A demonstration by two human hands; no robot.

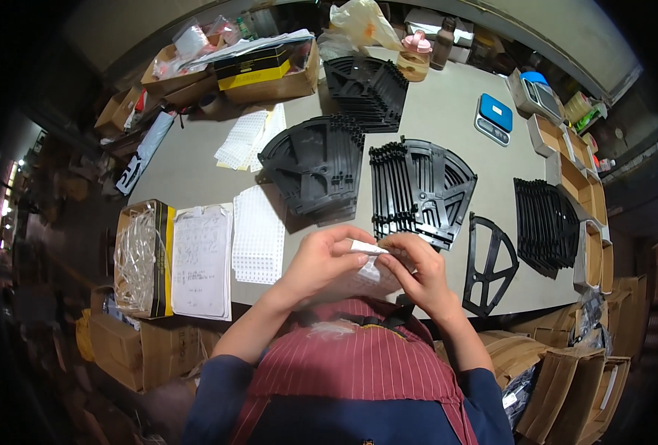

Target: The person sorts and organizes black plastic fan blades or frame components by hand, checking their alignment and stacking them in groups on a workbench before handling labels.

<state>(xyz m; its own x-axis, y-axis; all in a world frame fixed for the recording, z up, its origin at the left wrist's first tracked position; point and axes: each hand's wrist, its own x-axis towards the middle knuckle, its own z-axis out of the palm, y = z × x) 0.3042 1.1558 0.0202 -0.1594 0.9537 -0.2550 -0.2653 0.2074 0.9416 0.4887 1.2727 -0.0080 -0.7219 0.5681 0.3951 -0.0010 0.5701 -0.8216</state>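
Note:
Close to my body, at the table's front edge, both hands hold a white sheet with small printed marks [368,276], likely a label sheet. My left hand [320,261] pinches its upper left part, where the sheet is bent over. With thumb and fingers, my right hand [423,273] grips the right side. Part of the sheet is hidden behind the fingers. Just beyond my hands stands a stack of black fan-shaped plastic parts [425,189]. A single black fan-shaped frame [490,265] lies flat to the right of my right hand.
More black stacks stand on the table [314,167], [366,93], [545,226]. Printed label sheets [258,236] and a handwritten pad [201,259] lie left, beside a box of clear strips [142,259]. A blue-topped scale [495,115] and small cardboard trays [582,189] sit right.

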